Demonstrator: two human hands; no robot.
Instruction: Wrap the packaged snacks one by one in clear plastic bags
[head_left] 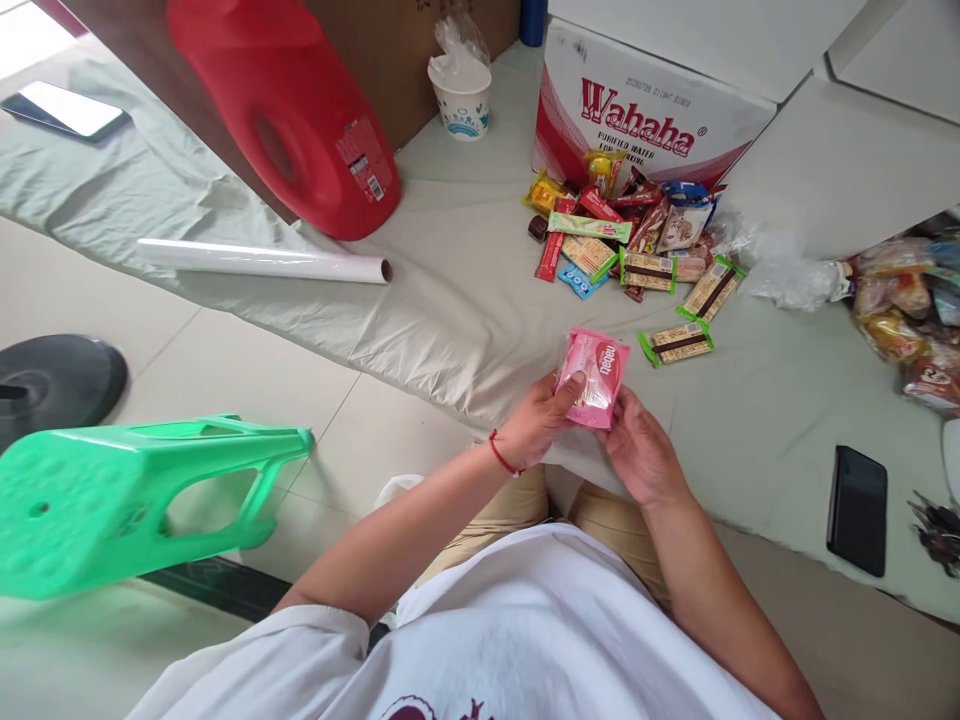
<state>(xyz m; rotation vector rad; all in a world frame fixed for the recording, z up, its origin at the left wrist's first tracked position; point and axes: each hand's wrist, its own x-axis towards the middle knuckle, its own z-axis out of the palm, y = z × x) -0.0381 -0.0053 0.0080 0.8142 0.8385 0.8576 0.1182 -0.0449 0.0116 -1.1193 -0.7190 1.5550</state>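
Note:
A pink nabati snack packet (594,380) is held up near the front edge of the cloth-covered surface. My left hand (538,420), with a red string at the wrist, grips its left side, thumb across the front. At the lower right edge, the fingers of my right hand (637,445) are curled against the packet, partly hidden behind it. Beyond my hands lies a pile of wrapped snacks, among them a green-ended bar (677,344) set apart nearest the packet, another bar (711,290) and a pale green stick packet (590,227).
Behind the pile stands a Wahaha carton (637,110). A red jug (300,120), a white roll (266,260) and a paper cup (461,98) are to the left. At right lie bagged snacks (896,310), a black phone (857,510) and keys (937,530). A green stool (82,510) is on the floor.

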